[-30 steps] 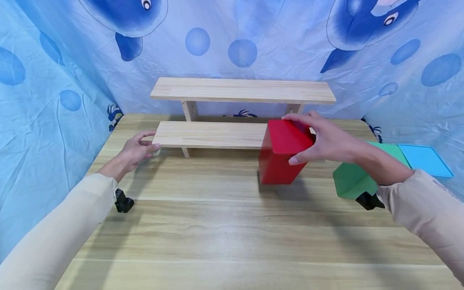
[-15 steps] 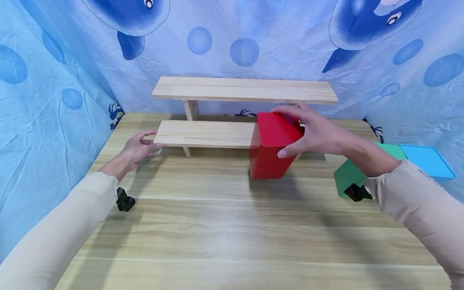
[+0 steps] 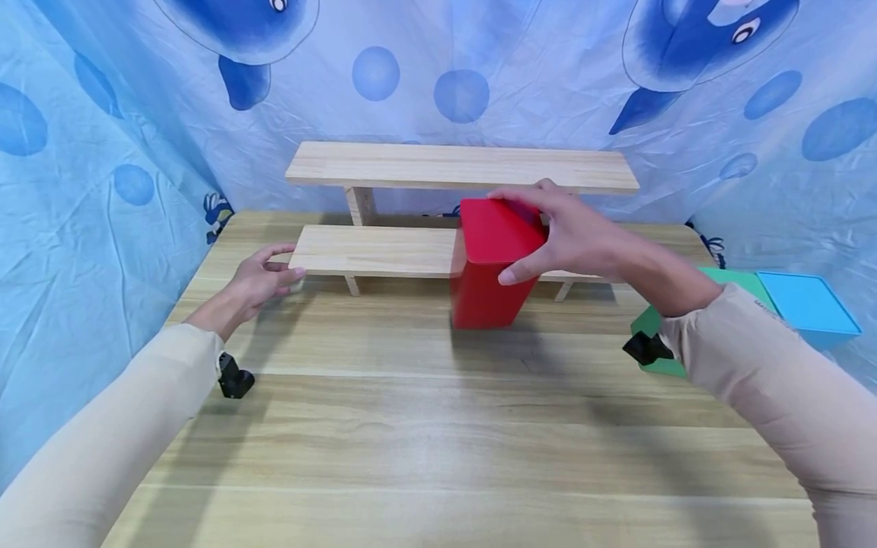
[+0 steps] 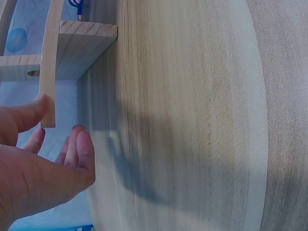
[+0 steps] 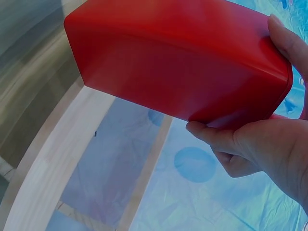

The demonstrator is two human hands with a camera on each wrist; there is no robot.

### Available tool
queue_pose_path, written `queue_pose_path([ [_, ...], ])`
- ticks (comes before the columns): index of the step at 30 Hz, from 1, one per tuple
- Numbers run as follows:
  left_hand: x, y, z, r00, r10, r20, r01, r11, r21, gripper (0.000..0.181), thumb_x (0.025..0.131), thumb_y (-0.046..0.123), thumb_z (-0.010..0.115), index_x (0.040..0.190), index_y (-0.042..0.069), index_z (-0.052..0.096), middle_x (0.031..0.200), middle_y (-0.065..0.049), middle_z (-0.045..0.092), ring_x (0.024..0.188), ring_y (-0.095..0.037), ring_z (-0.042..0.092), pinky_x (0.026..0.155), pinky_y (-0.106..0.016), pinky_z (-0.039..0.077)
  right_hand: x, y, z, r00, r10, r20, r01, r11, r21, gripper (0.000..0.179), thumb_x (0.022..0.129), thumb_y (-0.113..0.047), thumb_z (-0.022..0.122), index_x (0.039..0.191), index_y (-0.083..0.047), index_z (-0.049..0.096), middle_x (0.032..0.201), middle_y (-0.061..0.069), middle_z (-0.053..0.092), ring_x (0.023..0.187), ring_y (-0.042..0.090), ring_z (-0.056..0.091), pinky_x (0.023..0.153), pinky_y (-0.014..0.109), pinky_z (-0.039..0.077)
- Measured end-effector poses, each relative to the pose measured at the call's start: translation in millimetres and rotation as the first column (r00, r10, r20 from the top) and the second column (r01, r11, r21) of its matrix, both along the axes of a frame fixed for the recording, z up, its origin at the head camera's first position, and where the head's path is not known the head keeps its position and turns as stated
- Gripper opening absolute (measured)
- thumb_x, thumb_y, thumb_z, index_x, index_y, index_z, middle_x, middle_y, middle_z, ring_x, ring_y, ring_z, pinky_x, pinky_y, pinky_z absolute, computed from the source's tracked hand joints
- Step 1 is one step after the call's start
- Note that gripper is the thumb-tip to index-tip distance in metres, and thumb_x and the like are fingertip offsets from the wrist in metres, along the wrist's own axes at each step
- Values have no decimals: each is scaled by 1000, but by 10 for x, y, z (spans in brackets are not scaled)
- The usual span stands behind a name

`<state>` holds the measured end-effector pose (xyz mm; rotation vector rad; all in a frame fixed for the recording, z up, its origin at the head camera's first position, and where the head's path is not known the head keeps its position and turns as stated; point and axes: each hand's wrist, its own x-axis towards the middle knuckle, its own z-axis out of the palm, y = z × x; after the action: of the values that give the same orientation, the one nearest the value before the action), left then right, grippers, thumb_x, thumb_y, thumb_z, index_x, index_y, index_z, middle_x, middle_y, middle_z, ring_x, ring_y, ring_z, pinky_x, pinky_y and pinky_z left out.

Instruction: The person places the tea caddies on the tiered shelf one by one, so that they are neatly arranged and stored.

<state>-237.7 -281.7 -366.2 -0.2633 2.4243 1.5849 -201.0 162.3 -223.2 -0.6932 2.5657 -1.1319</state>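
In the head view my right hand (image 3: 572,240) grips a tall red box (image 3: 488,293) near its top, thumb on the near side and fingers across the far edge. The box stands upright in front of the lower board and hides part of it. The right wrist view shows smooth red walls (image 5: 178,72) with rounded edges. At the left, my left hand (image 3: 252,288) holds the end of the two-tier wooden shelf (image 3: 370,250) by its lower board. Seen from the left wrist, the thumb lies against the board's end (image 4: 48,108), with the fingers loosely bent around it.
At the right of the wooden table (image 3: 411,434) stand a green box (image 3: 750,288) and a light blue box (image 3: 808,301), partly behind the right sleeve. The shelf's upper board (image 3: 459,165) runs along the back, before a blue whale-print curtain (image 3: 411,46).
The right hand has carried the red box leftward and slightly back along the front of the shelf. More of the green box was visible before. The left hand has kept its place.
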Motion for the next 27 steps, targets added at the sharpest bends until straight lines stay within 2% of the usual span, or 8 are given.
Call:
queue_pose_path([
  [9,0,-3,18,1000,5,8,-5,1000,-3,68,96,22,60,154,15,23,146,-27,29,125,-35,43,105,-47,40,-70,-184,58,1000,4,8,-4,1000,-8,88,68,-26,88,143,-30,43,125,7,40,117,21,41,80,38,55],
  [27,-12,10,11,1000,9,6,-8,1000,-19,68,96,22,60,154,16,24,144,-26,32,124,-35,44,102,-44,43,-190,-386,126,1000,23,21,-21,995,-97,85,69,-24,87,142,-28,44,126,1,40,117,17,42,82,37,55],
])
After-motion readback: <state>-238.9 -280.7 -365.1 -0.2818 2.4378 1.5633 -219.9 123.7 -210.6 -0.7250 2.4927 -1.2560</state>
